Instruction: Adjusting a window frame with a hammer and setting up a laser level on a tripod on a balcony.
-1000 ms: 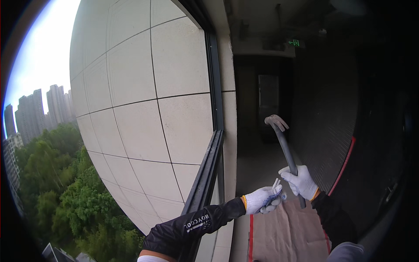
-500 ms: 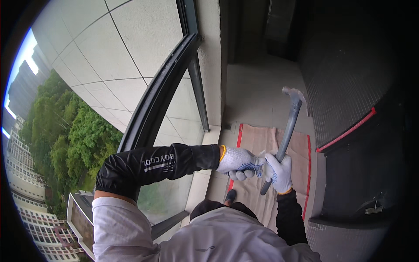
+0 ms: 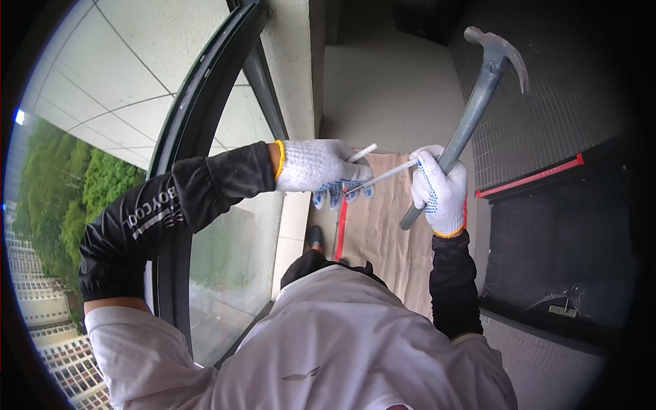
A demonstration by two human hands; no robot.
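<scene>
My right hand point(image 3: 441, 188), in a white knitted glove with blue dots, is closed round the grey handle of a claw hammer point(image 3: 471, 113). The hammer's head points up and away to the right, its claw toward the right. A thin white cord point(image 3: 389, 175) stretches between my hands and bends over at the right thumb and forefinger. My left hand point(image 3: 320, 167), gloved the same way, has its fingers curled round the cord, and a short white end sticks out above the thumb. The left palm is hidden.
On my left stands a dark-framed glass railing or window point(image 3: 198, 102), with trees and buildings beyond. A brown mat with red edging point(image 3: 383, 232) lies on the floor ahead. To the right are a dark panel point(image 3: 560, 246) and a red strip point(image 3: 533, 176).
My hands were close together and have drawn apart, the left going left and up. The cord now shows stretched between them. The hammer has risen closer to view.
</scene>
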